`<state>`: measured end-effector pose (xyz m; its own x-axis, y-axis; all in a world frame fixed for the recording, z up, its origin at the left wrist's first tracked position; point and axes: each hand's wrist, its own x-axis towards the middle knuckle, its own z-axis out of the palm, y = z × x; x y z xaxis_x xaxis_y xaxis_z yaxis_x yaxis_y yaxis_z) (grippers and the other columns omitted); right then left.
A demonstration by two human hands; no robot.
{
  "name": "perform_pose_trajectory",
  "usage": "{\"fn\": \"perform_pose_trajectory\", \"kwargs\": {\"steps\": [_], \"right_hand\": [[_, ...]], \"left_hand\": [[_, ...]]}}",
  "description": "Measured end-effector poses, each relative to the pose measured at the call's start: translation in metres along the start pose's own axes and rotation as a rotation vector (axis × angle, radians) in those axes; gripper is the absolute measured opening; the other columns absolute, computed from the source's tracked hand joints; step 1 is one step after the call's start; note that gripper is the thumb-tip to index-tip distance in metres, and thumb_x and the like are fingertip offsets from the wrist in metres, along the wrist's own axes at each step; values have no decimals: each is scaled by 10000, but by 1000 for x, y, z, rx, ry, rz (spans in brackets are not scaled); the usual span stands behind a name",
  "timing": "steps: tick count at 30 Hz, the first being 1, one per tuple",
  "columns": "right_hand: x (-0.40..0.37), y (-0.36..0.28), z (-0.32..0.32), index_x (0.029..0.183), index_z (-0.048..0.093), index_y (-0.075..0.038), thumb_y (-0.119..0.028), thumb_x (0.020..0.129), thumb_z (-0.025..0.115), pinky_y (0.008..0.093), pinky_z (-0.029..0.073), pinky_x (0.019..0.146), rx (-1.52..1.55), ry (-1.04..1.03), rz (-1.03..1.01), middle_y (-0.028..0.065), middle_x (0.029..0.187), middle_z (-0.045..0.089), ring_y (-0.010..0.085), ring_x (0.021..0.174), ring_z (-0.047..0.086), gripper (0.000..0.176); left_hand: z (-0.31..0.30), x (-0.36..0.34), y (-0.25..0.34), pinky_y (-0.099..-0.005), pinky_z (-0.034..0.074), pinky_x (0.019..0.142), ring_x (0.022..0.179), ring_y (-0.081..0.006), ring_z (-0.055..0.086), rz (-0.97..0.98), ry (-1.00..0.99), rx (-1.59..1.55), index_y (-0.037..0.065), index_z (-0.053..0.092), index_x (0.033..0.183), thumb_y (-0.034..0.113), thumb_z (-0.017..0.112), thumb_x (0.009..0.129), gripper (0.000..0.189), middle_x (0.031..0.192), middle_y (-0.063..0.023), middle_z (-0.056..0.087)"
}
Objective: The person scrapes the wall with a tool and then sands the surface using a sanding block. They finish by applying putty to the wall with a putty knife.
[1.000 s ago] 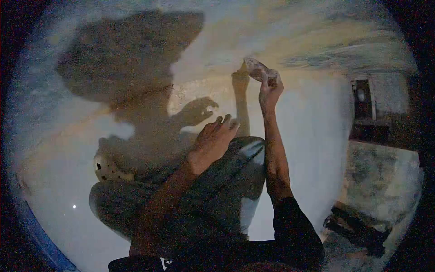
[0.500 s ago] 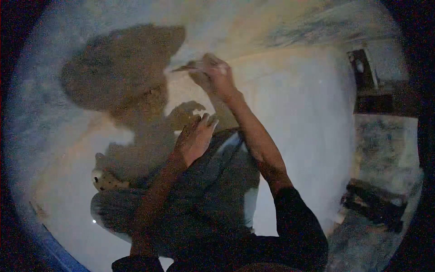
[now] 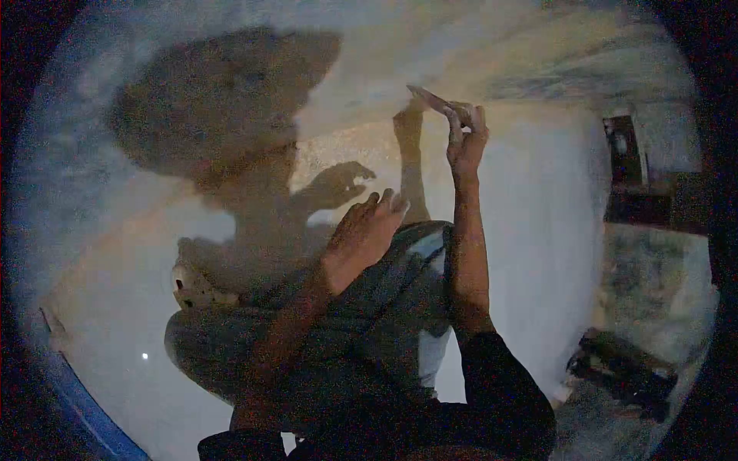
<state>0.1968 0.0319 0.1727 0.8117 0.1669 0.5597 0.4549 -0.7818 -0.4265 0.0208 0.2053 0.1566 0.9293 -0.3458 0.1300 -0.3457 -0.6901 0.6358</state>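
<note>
My right hand (image 3: 467, 142) is raised at the upper middle, its fingers pinched round a slim pointed tool (image 3: 430, 98) whose tip points up and left. Lower down and to the left, my left hand (image 3: 365, 230) hovers over my folded leg, with fingers bent and close together; whether anything small is in them cannot be made out. Beyond both hands lies a pale surface (image 3: 530, 230) with a speckled, crumbly patch (image 3: 346, 150). Shadows of my head and hands fall across it.
A light object with dark spots (image 3: 196, 288) lies beside my knee at the left. A blue edge (image 3: 88, 407) runs along the lower left. Dark items (image 3: 626, 373) lie at the lower right, and a dark framed shape (image 3: 624, 150) is at the upper right.
My right hand has moved right with the tool, which now points more upward. My left hand has shifted a little to the right. The view has moved slightly.
</note>
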Motion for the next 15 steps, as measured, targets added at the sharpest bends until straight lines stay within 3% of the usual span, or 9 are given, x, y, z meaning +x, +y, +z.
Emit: {"fn": "perform_pose_trajectory", "kwargs": {"steps": [1,4,7,15], "right_hand": [[0,1,4,1050,676,-88,-155,908,634,450,459,844,2,-14,-17,122,914,633,236,792,623,162],[1,4,3,948,681,-64,-95,874,667,345,454,696,-7,76,-133,101,842,593,228,759,572,82],[5,3,-5,951,676,-59,-63,859,672,333,450,664,-53,59,-49,95,802,559,223,743,542,92],[7,14,1,953,681,-69,-85,844,691,353,439,640,-41,104,-116,88,823,540,217,729,519,110]], "left_hand": [[-2,0,-1,-466,509,857,1043,-369,574,-35,-76,-48,8,534,1247,24,499,847,402,1155,-214,543],[0,-4,-6,-459,510,853,1033,-370,575,-4,-40,-19,1,534,1226,31,502,845,383,1157,-209,543],[-2,1,-5,-459,543,864,1044,-392,604,-37,-141,51,47,517,1300,100,509,865,439,1245,-227,539],[1,-7,-5,-460,531,851,1061,-370,587,-23,-68,10,29,539,1249,84,502,870,385,1211,-218,538]]}}
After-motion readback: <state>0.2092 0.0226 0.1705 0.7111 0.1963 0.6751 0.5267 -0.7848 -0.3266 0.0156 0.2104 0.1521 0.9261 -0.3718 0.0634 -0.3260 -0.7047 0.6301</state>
